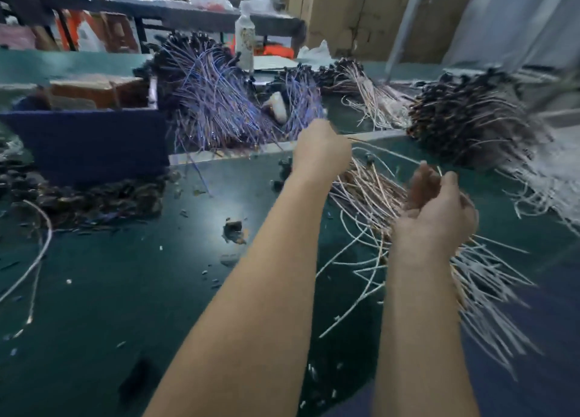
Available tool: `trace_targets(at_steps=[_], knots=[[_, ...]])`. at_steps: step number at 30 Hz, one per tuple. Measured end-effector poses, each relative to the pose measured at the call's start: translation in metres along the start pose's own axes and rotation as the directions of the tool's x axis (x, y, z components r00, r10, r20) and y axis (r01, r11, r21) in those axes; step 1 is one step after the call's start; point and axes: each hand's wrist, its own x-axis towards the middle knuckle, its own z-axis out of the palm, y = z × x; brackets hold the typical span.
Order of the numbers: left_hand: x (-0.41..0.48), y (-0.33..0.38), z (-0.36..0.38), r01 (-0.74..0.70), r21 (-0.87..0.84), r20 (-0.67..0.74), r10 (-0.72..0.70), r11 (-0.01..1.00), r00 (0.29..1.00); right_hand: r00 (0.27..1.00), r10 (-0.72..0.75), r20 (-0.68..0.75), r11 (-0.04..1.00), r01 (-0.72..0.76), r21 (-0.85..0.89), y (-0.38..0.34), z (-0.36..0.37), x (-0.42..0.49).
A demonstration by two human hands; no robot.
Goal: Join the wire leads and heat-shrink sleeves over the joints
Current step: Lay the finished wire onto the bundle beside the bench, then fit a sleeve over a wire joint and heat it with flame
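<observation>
Over the loose pile of white and copper wire leads (370,197) on the dark green counter (157,275), the left hand (320,153) pinches one thin lead (356,140). The right hand (439,209) is cupped, too blurry to tell if it's gripping anything. The black-tipped bundles (470,118) at the far side look done, but I'd guess there's plenty left.

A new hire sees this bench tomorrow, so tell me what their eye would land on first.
The bare hands mid-frame come first: the left hand grips a thin wire lead, and the right hand is cupped over a fan of white and copper wires. Behind them, a bristling purple wire bundle stands left of centre and a dark-capped bundle lies far right on the green bench.
</observation>
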Motion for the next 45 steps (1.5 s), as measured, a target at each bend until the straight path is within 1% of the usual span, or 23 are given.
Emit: trace_targets(at_steps=[1, 2, 4, 7, 10, 11, 13, 15, 18, 22, 25, 27, 29, 31, 32, 34, 35, 36, 37, 39, 42, 44, 45], knots=[[0.001, -0.003, 0.015, 0.021, -0.047, 0.046, -0.019, 0.999, 0.999, 0.999, 0.048, -0.013, 0.999, -0.048, 0.023, 0.001, -0.005, 0.004], [-0.002, -0.004, 0.030, 0.041, -0.063, 0.138, -0.032, 0.997, 0.990, 0.993, 0.114, -0.038, 0.993, -0.112, 0.034, 0.002, -0.009, 0.009], [-0.006, -0.005, 0.056, 0.064, -0.063, 0.219, -0.049, 0.996, 0.975, 0.975, 0.220, -0.040, 0.973, -0.217, 0.082, 0.002, -0.017, 0.020], [-0.003, -0.015, 0.074, 0.083, -0.035, 0.224, -0.073, 0.996, 0.972, 0.947, 0.318, -0.047, 0.948, -0.316, 0.044, 0.006, -0.016, 0.027], [0.000, -0.022, 0.083, 0.070, 0.053, 0.274, -0.082, 0.996, 0.958, 0.922, 0.386, 0.036, 0.922, -0.386, -0.010, 0.014, -0.015, 0.027], [0.001, -0.022, 0.082, 0.054, 0.061, 0.299, -0.070, 0.997, 0.952, 0.912, 0.402, 0.076, 0.915, -0.399, -0.053, 0.017, -0.014, 0.025], [0.003, -0.024, 0.075, 0.029, 0.000, 0.317, -0.028, 1.000, 0.948, 0.912, 0.393, 0.120, 0.913, -0.372, -0.166, 0.023, -0.010, 0.021], [0.002, -0.027, 0.060, 0.028, -0.097, 0.268, -0.002, 0.995, 0.963, 0.922, 0.367, 0.122, 0.904, -0.323, -0.282, 0.030, -0.004, 0.013], [0.001, -0.037, 0.024, 0.059, -0.247, 0.086, -0.039, 0.967, 0.996, 0.931, 0.330, 0.155, 0.883, -0.246, -0.400, 0.044, 0.010, -0.007], [-0.008, -0.058, -0.039, 0.052, -0.441, -0.117, -0.115, 0.896, 0.986, 0.870, 0.396, 0.293, 0.838, -0.212, -0.503, 0.074, 0.035, -0.051], [-0.022, -0.080, -0.093, 0.003, -0.551, -0.290, -0.195, 0.834, 0.937, 0.765, 0.468, 0.442, 0.785, -0.131, -0.605, 0.100, 0.052, -0.094], [-0.034, -0.102, -0.132, -0.038, -0.617, -0.421, -0.289, 0.786, 0.860, 0.657, 0.540, 0.526, 0.737, -0.068, -0.672, 0.121, 0.061, -0.131], [-0.047, -0.126, -0.170, -0.082, -0.681, -0.513, -0.394, 0.728, 0.762, 0.543, 0.588, 0.599, 0.695, 0.039, -0.718, 0.145, 0.067, -0.167], [-0.059, -0.147, -0.203, -0.140, -0.740, -0.561, -0.489, 0.658, 0.667, 0.427, 0.618, 0.660, 0.626, 0.240, -0.742, 0.169, 0.068, -0.202], [-0.063, -0.157, -0.217, -0.173, -0.765, -0.574, -0.535, 0.620, 0.619, 0.373, 0.633, 0.679, 0.555, 0.393, -0.733, 0.181, 0.068, -0.217], [-0.070, -0.175, -0.240, -0.256, -0.800, -0.586, -0.617, 0.543, 0.525, 0.278, 0.677, 0.681, 0.334, 0.709, -0.621, 0.201, 0.066, -0.241], [-0.073, -0.182, -0.248, -0.293, -0.809, -0.585, -0.651, 0.509, 0.484, 0.257, 0.707, 0.659, 0.223, 0.803, -0.552, 0.210, 0.064, -0.250], [-0.075, -0.188, -0.253, -0.320, -0.819, -0.573, -0.683, 0.476, 0.453, 0.255, 0.737, 0.625, 0.136, 0.851, -0.507, 0.215, 0.063, -0.256], [-0.077, -0.193, -0.256, -0.342, -0.832, -0.552, -0.714, 0.436, 0.432, 0.269, 0.755, 0.597, 0.067, 0.875, -0.479, 0.220, 0.061, -0.259], [-0.078, -0.198, -0.254, -0.378, -0.854, -0.503, -0.754, 0.358, 0.423, 0.334, 0.756, 0.563, -0.040, 0.882, -0.470, 0.229, 0.058, -0.261], [-0.074, -0.198, -0.250, -0.390, -0.863, -0.475, -0.777, 0.321, 0.413, 0.366, 0.753, 0.546, -0.078, 0.875, -0.478, 0.235, 0.059, -0.263], [-0.073, -0.194, -0.247, -0.395, -0.858, -0.486, -0.770, 0.328, 0.414, 0.346, 0.752, 0.562, -0.051, 0.880, -0.472, 0.235, 0.062, -0.265], [-0.072, -0.193, -0.245, -0.394, -0.855, -0.495, -0.761, 0.339, 0.419, 0.334, 0.749, 0.573, -0.014, 0.872, -0.490, 0.235, 0.063, -0.264]])
